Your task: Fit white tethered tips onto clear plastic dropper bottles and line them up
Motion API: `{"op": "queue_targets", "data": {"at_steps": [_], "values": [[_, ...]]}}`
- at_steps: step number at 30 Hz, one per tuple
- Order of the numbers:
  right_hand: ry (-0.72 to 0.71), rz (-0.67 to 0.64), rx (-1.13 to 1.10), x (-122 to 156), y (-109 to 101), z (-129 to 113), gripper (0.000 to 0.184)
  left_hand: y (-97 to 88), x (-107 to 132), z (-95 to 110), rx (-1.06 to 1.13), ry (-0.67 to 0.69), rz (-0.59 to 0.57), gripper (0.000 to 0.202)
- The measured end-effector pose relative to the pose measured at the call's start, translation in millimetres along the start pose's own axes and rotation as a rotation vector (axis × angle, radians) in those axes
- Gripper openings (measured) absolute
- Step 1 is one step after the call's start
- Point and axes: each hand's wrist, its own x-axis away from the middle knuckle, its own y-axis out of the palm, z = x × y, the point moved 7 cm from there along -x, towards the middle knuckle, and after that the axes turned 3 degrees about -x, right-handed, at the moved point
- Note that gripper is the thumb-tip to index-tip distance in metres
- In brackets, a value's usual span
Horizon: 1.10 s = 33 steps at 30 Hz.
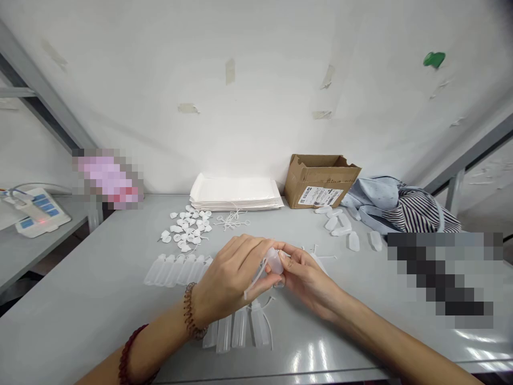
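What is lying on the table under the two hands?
A row of clear plastic tubes lies on the grey table beneath the left hand and right hand, which pinch a small clear piece. The tubes' upper ends are covered by the hands.

This is a small assembly or packing workshop. Its plain grey worktable (100, 299) carries identical parts in batches, and counted from the table's middle a row of clear plastic tubes (176, 269) lies at nine o'clock and a scatter of white caps (187, 229) at ten. A stack of white sheets (234, 192) at twelve and a labelled cardboard box (320, 179) at one o'clock sit against a tape-scarred wall (256, 80), with bare metal frame struts (44, 96) at far ten.
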Motion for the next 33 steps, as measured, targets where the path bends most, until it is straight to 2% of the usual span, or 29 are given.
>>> {"op": "queue_targets", "data": {"at_steps": [4, 7, 11, 13, 16, 18, 20, 24, 26, 28, 33], "values": [[-0.011, -0.021, -0.024, -0.5, 3.4, 1.8, 0.030, 4.9, 1.9, 0.5, -0.103, 0.020, -0.011, 0.046], [-0.018, -0.032, 0.003, 0.9, 4.5, 3.2, 0.029, 8.8, 5.0, -2.4, -0.094, -0.021, -0.006, 0.047], [-0.041, -0.017, 0.174, 4.4, 2.2, 1.1, 0.030, 11.1, 7.4, -5.0, -0.028, -0.090, -0.007, 0.045], [-0.177, 0.034, 0.375, 7.0, 0.0, -9.8, 0.028, 13.1, 7.1, -4.2, -0.029, -0.097, -0.045, 0.044], [-0.570, 0.127, 0.798, 18.3, 7.7, -35.1, 0.033, 17.6, 5.9, -2.3, -0.061, -0.100, -0.117, 0.039], [-0.760, 0.134, 1.043, 25.8, 19.1, -41.1, 0.032, 21.2, 5.3, -0.2, -0.071, -0.098, -0.158, 0.035], [-0.844, 0.104, 1.172, 29.2, 27.6, -40.0, 0.024, 24.4, 5.0, 2.8, -0.073, -0.092, -0.184, 0.031], [-0.954, 0.049, 1.191, 35.0, 33.9, -38.5, 0.019, 27.6, 5.4, 6.3, -0.102, -0.102, -0.217, 0.031], [-0.970, 0.042, 1.158, 36.4, 31.9, -39.5, 0.019, 25.1, 5.6, 5.9, -0.100, -0.113, -0.207, 0.032], [-0.927, 0.067, 1.085, 34.7, 25.3, -41.6, 0.016, 21.2, 5.6, 4.3, -0.065, -0.126, -0.191, 0.036], [-0.627, 0.125, 0.691, 21.6, 5.2, -41.8, 0.006, 14.2, 5.8, -0.9, 0.046, -0.177, -0.189, 0.047]]}}
